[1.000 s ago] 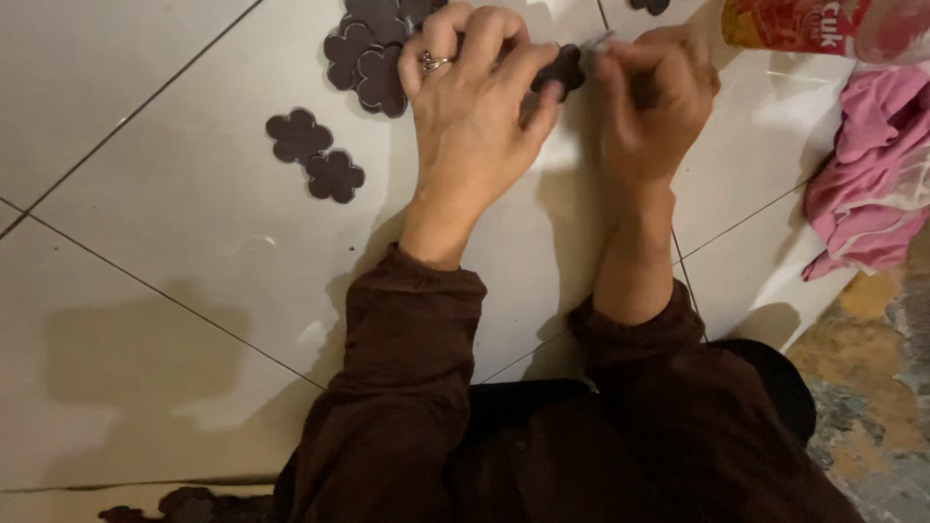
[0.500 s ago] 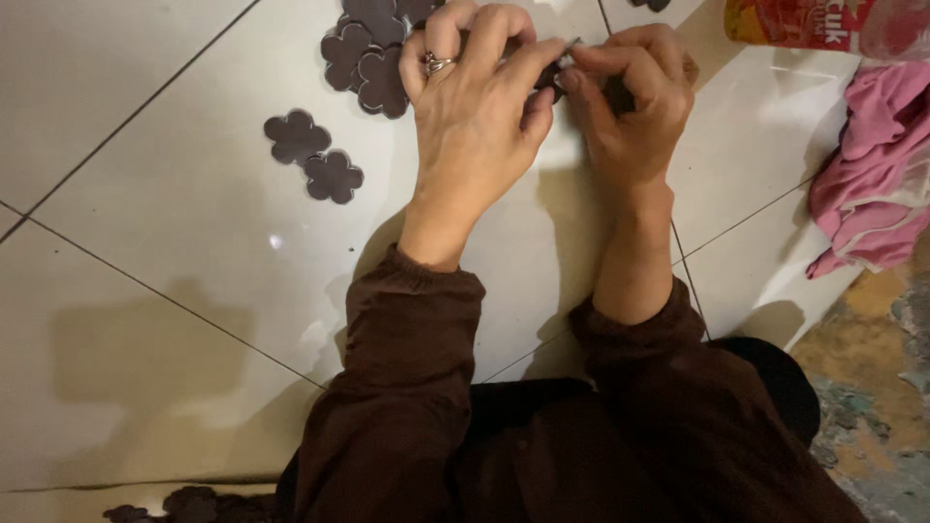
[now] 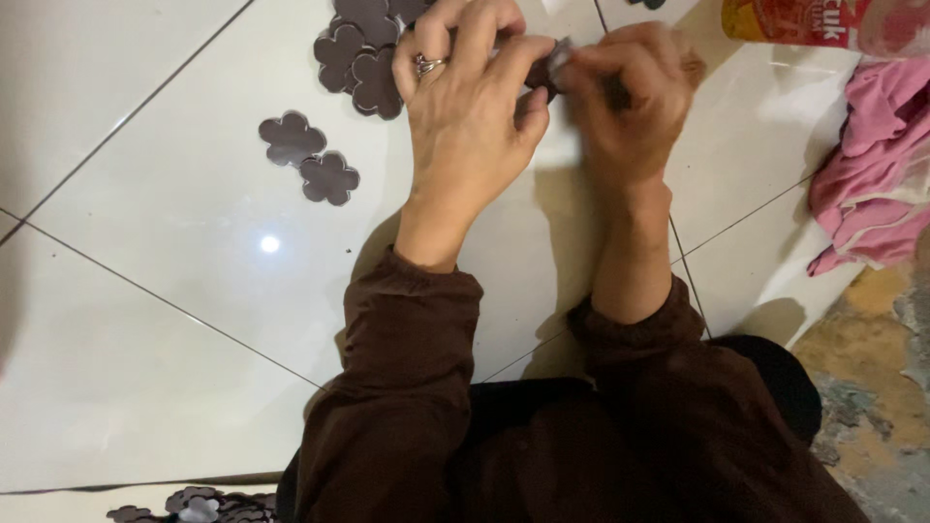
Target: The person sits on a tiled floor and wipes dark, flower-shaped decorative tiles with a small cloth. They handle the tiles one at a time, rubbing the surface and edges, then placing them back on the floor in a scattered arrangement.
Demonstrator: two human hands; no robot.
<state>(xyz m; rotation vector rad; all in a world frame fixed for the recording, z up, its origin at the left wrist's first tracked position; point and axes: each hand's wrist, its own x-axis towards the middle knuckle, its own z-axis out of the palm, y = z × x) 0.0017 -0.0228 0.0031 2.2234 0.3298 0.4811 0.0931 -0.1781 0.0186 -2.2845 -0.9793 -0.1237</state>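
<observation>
My left hand (image 3: 470, 111), with a ring on one finger, and my right hand (image 3: 630, 102) meet above the white tiled floor (image 3: 145, 320). Between their fingertips they pinch a small dark brown flower-shaped cutout (image 3: 547, 68), mostly hidden by the fingers. A pile of the same flower cutouts (image 3: 363, 53) lies just left of my left hand. Two more flower cutouts (image 3: 308, 157) lie apart on the tile further left. Both arms wear dark brown sleeves.
A red and yellow package (image 3: 804, 21) lies at the top right. Pink cloth (image 3: 872, 174) is bunched at the right edge beside a patterned mat (image 3: 872, 387). More dark cutouts (image 3: 194, 504) lie at the bottom left.
My hands have drawn closer together and shifted slightly, fingers working the small cutout between them. The cutouts on the floor have stayed put.
</observation>
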